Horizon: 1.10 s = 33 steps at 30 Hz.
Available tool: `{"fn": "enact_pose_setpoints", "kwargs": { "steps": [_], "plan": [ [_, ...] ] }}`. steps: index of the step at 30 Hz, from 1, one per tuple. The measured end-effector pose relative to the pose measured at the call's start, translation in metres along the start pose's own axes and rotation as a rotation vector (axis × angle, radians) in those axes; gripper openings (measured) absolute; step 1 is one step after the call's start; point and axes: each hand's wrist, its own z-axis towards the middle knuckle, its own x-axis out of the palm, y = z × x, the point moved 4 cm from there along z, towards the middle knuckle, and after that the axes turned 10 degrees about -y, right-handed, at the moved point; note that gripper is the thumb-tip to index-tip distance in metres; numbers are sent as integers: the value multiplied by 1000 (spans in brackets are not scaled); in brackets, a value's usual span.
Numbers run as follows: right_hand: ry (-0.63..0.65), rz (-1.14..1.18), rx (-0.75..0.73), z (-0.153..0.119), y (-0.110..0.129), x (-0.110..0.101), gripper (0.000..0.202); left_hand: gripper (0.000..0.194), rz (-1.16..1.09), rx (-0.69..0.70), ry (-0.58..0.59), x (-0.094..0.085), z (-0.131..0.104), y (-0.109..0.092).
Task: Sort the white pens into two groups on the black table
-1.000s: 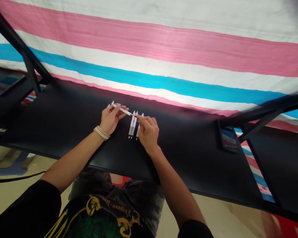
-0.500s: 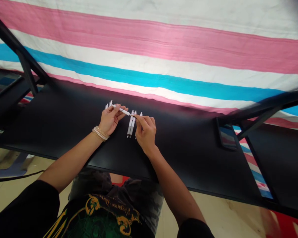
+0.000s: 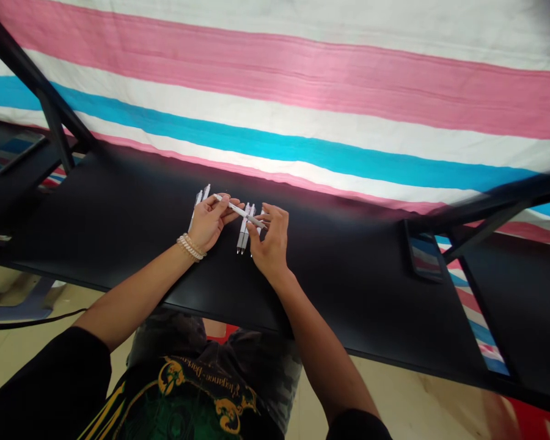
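Both of my hands hold one white pen (image 3: 236,209) level above a black table (image 3: 119,232). My left hand (image 3: 211,223), with a bead bracelet on its wrist, pinches the pen's left part. My right hand (image 3: 268,243) grips its right tip between thumb and fingers. Under the held pen, a few white pens (image 3: 244,235) lie side by side on the table between my hands. Two more white pens (image 3: 200,197) lie just beyond my left hand, partly hidden by it.
A cloth with pink, white and blue stripes (image 3: 302,110) hangs along the table's far edge. Black frame bars (image 3: 50,116) rise at the left and right. A phone (image 3: 424,260) lies on the table to the right; another device (image 3: 9,153) lies at far left.
My right hand has shifted from touching the pen's end with a fingertip to gripping it with thumb and fingers. The pen has moved slightly right, and the view has shifted a little.
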Motion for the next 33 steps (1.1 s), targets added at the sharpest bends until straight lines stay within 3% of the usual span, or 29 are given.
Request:
{"fn": "enact_pose_setpoints", "kwargs": {
  "steps": [8, 24, 28, 31, 33],
  "plan": [
    [95, -131, -28, 2, 2, -1, 18, 25, -8, 1, -34, -2, 3, -2],
    [110, -151, 35, 4, 1, -1, 24, 25, -12, 3, -61, -4, 5, -4],
    [196, -123, 112, 4, -1, 1, 37, 23, 0, -22, -33, -2, 3, -3],
    [158, -55, 141, 6, 0, -1, 28, 16, -57, -60, 2, 2, 2, -4],
    [123, -9, 124, 7, 2, -2, 34, 14, -136, -110, 12, 4, 2, -9]
  ]
}}
